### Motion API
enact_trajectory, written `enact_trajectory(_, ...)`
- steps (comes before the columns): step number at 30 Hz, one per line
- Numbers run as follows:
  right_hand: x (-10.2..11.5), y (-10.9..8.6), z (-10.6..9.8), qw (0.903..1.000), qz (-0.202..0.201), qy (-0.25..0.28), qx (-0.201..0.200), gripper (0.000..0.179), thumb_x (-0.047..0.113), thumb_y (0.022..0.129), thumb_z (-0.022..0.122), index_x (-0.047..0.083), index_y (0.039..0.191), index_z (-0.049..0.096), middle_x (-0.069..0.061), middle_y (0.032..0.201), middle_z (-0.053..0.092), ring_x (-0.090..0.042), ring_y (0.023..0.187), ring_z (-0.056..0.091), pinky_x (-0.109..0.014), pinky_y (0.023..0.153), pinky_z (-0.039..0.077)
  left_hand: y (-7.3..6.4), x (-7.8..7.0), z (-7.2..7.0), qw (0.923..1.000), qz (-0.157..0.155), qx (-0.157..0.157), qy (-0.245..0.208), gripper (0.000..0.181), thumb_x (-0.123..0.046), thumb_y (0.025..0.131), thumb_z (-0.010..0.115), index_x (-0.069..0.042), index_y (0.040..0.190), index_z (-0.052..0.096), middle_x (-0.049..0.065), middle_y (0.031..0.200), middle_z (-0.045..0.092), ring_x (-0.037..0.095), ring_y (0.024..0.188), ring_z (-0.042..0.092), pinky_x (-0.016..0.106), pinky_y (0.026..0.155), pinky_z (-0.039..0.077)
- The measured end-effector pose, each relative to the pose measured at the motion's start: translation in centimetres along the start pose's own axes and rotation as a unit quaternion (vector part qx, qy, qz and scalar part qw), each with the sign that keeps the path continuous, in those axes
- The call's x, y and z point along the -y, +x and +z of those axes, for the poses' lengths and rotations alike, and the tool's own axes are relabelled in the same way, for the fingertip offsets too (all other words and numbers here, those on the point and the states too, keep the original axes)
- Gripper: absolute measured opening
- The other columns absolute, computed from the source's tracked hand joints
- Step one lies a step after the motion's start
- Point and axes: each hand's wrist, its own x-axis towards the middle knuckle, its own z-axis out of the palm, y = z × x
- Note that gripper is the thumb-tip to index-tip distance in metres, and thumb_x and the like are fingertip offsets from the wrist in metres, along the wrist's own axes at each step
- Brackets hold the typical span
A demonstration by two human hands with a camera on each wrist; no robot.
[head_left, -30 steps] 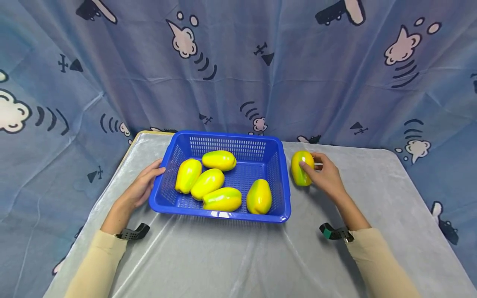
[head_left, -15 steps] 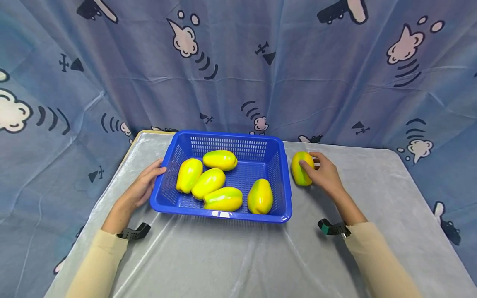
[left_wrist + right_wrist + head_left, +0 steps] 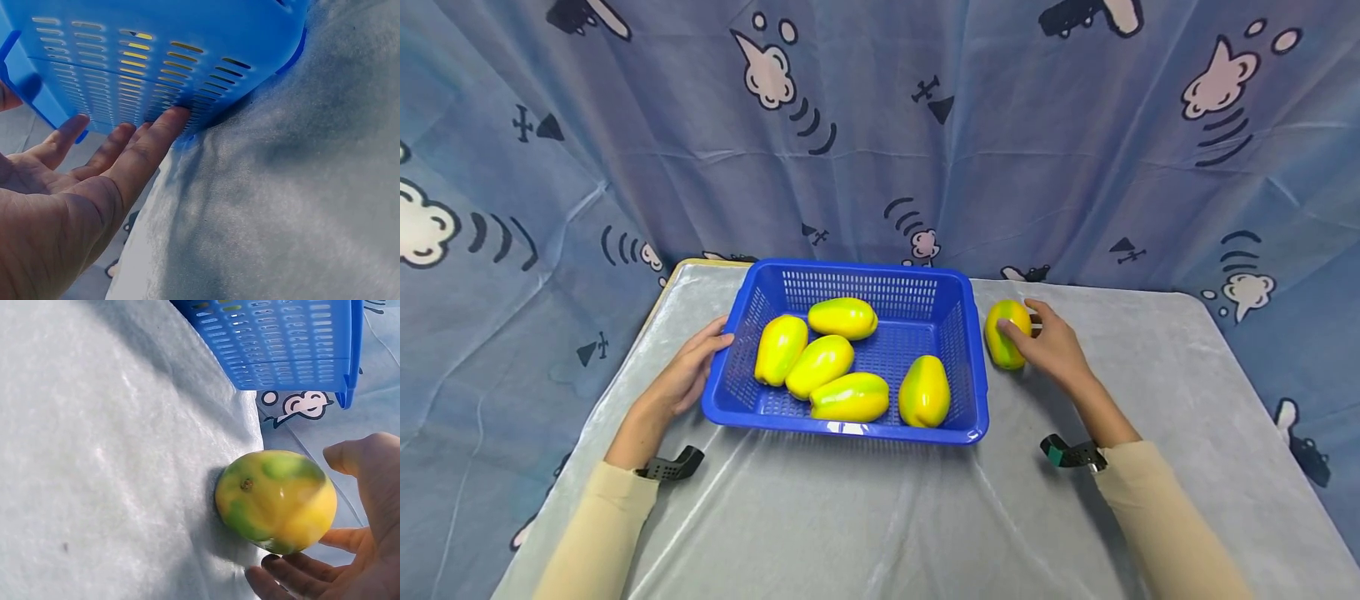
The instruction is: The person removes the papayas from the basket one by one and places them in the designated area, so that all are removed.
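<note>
In the head view, a blue plastic basket [image 3: 842, 427] holds several yellow-green papayas, among them a papaya [image 3: 924, 392] at its right end. My left hand [image 3: 688, 372] touches the basket's left side, its straight fingers [image 3: 147, 147] against the slotted wall in the left wrist view. Another papaya [image 3: 1009, 333] lies on the table just right of the basket. My right hand [image 3: 1054, 346] is around that papaya's right side. In the right wrist view, the thumb [image 3: 344, 456] stands apart from the papaya [image 3: 275, 503] and the fingers lie loosely below it.
A grey-white cloth covers the table [image 3: 820, 517]. Behind it hangs a blue printed curtain [image 3: 865, 142], close to the table's back edge. Black bands [image 3: 672, 465] are on both wrists below beige sleeves.
The right hand's fingers have loosened slightly at the papaya beside the basket. The left hand, the basket and the papayas inside keep their places; the head view shifts a little.
</note>
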Motion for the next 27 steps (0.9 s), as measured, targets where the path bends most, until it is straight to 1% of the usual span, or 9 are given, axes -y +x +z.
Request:
enact_trajectory(4,0.2,0.0,-0.3,0.9999,-0.004,-0.014,-0.002,0.088,0.055,0.105,0.055,-0.002,0.165,0.023,-0.039,0.159,0.040,-0.056,0.140,0.050,-0.067,0.112,0.049,0.1,0.0,0.0,1.0000,0.009,0.001,-0.003,0.035,-0.014,0.113,0.038,-0.015,0.147,0.044,-0.004,0.126,0.069,0.009,0.106,0.072,0.027,0.088,0.063)
enact_trajectory(10,0.5,-0.3,-0.6,0.9993,-0.013,-0.033,-0.013,0.086,0.051,0.104,0.058,-0.001,0.164,0.027,-0.040,0.159,0.037,-0.057,0.143,0.045,-0.072,0.112,0.046,0.1,0.1,-0.1,0.9999,0.006,0.007,-0.005,0.036,-0.015,0.114,0.038,-0.014,0.149,0.041,-0.003,0.127,0.070,0.010,0.106,0.073,0.028,0.087,0.064)
enact_trajectory(13,0.7,-0.5,-0.9,0.9986,-0.025,-0.043,-0.015,0.084,0.050,0.104,0.059,-0.001,0.163,0.029,-0.040,0.158,0.037,-0.057,0.142,0.045,-0.074,0.112,0.045,0.1,0.1,-0.1,0.9999,0.007,0.010,-0.007,0.035,-0.015,0.114,0.038,-0.015,0.149,0.042,-0.003,0.126,0.070,0.010,0.106,0.073,0.029,0.087,0.064)
enact_trajectory(20,1.8,-1.2,-1.7,0.9974,-0.035,-0.062,-0.014,0.085,0.051,0.103,0.061,0.002,0.164,0.029,-0.038,0.165,0.026,-0.059,0.147,0.036,-0.080,0.116,0.034,0.0,0.0,0.0,0.9999,0.008,0.011,-0.007,0.034,-0.015,0.114,0.038,-0.016,0.147,0.044,-0.003,0.125,0.069,0.010,0.105,0.073,0.029,0.087,0.064)
enact_trajectory(23,2.4,-1.6,-2.0,0.9966,-0.043,-0.068,-0.018,0.085,0.050,0.102,0.061,0.003,0.165,0.029,-0.037,0.166,0.025,-0.059,0.148,0.036,-0.081,0.115,0.034,0.0,0.0,0.0,0.9999,0.009,0.013,-0.005,0.034,-0.015,0.114,0.037,-0.016,0.147,0.044,-0.003,0.126,0.070,0.010,0.106,0.073,0.029,0.087,0.064)
enact_trajectory(27,3.5,-2.2,-2.4,0.9950,-0.059,-0.077,-0.024,0.081,0.046,0.102,0.063,0.004,0.164,0.032,-0.037,0.165,0.028,-0.059,0.146,0.038,-0.081,0.113,0.036,-0.1,0.0,0.0,0.9998,0.012,0.019,-0.002,0.035,-0.015,0.114,0.037,-0.015,0.149,0.043,-0.003,0.128,0.069,0.010,0.107,0.073,0.029,0.088,0.064)
